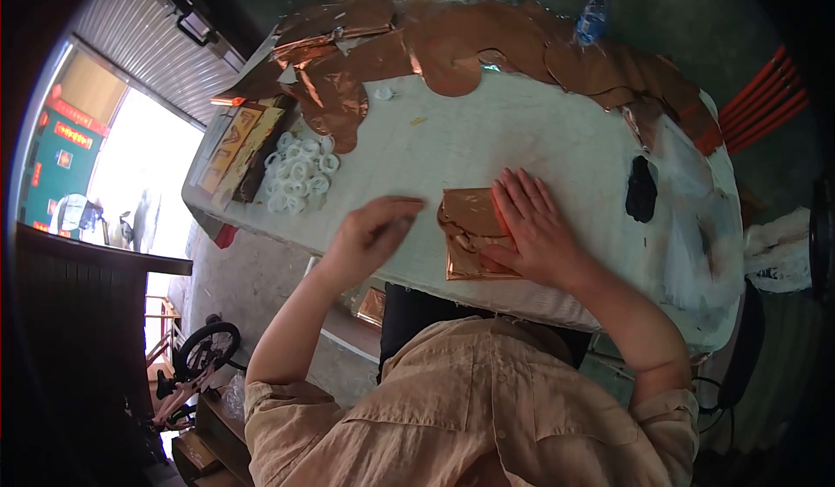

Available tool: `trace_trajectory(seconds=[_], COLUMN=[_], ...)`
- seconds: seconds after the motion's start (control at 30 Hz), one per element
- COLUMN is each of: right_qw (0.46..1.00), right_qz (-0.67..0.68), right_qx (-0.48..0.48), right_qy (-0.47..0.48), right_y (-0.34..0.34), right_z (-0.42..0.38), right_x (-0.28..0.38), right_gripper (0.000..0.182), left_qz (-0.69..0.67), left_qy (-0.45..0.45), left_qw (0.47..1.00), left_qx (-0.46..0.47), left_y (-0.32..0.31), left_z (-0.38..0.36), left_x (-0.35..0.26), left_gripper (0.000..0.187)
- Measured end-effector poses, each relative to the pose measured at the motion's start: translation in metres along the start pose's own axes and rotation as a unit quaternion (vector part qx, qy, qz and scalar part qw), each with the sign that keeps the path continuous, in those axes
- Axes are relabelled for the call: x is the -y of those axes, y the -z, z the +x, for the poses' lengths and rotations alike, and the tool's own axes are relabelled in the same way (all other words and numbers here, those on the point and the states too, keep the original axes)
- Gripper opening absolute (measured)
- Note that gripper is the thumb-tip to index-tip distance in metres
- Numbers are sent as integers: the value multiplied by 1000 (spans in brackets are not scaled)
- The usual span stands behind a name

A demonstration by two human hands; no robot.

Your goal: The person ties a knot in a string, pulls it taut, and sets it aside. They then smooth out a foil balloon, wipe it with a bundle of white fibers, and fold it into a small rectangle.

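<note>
A folded, shiny copper-coloured foil packet (pixel 465 226) lies near the front edge of the white-covered table. My right hand (pixel 537 236) rests flat on its right part, fingers stretched out and pressing down. To the left of the packet, my left hand (pixel 370 233) is held over the table edge and apart from the foil. Its fingers point right, loosely bent and slightly blurred, with nothing visible in them. The packet's right side is partly hidden under my right hand.
White plastic rings (pixel 298 172) are heaped at the left, beside a patterned box (pixel 233 152). Copper-coloured sheets (pixel 448 39) line the table's far edge, with a plastic bottle (pixel 593 16) there. A black object (pixel 641 190) and clear plastic (pixel 687 226) lie on the right.
</note>
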State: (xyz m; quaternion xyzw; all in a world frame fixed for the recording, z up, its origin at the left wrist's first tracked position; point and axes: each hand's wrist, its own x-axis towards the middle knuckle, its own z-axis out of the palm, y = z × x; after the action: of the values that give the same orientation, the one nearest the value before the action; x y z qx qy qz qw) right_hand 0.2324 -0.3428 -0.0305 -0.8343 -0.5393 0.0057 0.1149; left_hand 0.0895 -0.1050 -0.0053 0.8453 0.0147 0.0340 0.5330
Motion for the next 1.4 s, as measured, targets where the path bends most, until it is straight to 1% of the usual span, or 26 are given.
trace_trajectory(seconds=[0.07, 0.1, 0.13, 0.2, 0.23, 0.37, 0.43, 0.67, 0.73, 0.77, 0.83, 0.87, 0.93, 0.97, 1.03, 1.17, 1.27, 1.33, 1.4], right_qw=[1000, 1000, 999, 999, 999, 1000, 1000, 1000, 1000, 1000, 1000, 1000, 1000, 1000, 1000, 1000, 1000, 1000, 1000], right_qz=[-4, -8, -12, -13, -10, -6, -15, -11, -6, -7, -6, -6, -1, -2, -3, -2, -2, -1, -4], right_qx=[7, 17, 27, 29, 32, 23, 15, 12, 13, 13, 11, 11, 9, 9, -1, 8, 7, 5, 0], right_qy=[-2, -9, -16, -13, -16, -5, -1, 4, 4, 5, 3, 3, 6, 6, 9, 4, 5, 9, 11], right_y=[1, 1, 1, 1, 1, 0, -2, -2, -1, -1, -2, -2, 0, -1, -3, 0, -1, -2, -3], right_z=[0, 1, 1, 2, 2, 1, 0, 0, 0, 0, 0, 0, 0, 0, 0, 0, 0, 0, 0], right_x=[1, 1, 1, 1, 1, 0, -1, -2, -2, -1, -1, -1, -1, -1, -2, -1, -1, -2, -2], right_gripper=[83, 83, 84, 84, 84, 83, 83, 83, 82, 82, 82, 82, 81, 81, 81, 81, 81, 81, 80], left_qz=[157, 131, 132, 179, 158, 119, 127, 141, 82, 82, 40, 40, 111, 111, 50, 59, 89, 125, 139], left_qy=[-89, -90, -90, -145, -114, -98, -126, -149, -93, -94, -75, -75, -136, -136, -59, -82, -98, -137, -127], left_qw=[981, 983, 983, 969, 977, 984, 980, 975, 991, 991, 996, 996, 984, 984, 997, 995, 991, 983, 982], left_qx=[-68, -89, -94, -91, -85, -94, -91, -80, -44, -45, -30, -30, -25, -25, -9, -5, 2, 0, -5], left_y=[3, -3, -7, -12, -13, -18, -20, -20, -18, -17, -16, -17, -17, -17, -16, -16, -17, -17, -18], left_z=[6, 9, 12, 21, 26, 38, 43, 45, 41, 40, 40, 42, 46, 46, 47, 51, 52, 52, 50], left_x=[4, 0, -1, 4, 5, 6, 10, 9, 5, 6, 11, 13, 12, 12, 5, 7, 7, 6, 5], left_gripper=[26, 16, 16, 15, 12, 11, 11, 12, 13, 13, 14, 14, 15, 15, 15, 15, 17, 20, 21])
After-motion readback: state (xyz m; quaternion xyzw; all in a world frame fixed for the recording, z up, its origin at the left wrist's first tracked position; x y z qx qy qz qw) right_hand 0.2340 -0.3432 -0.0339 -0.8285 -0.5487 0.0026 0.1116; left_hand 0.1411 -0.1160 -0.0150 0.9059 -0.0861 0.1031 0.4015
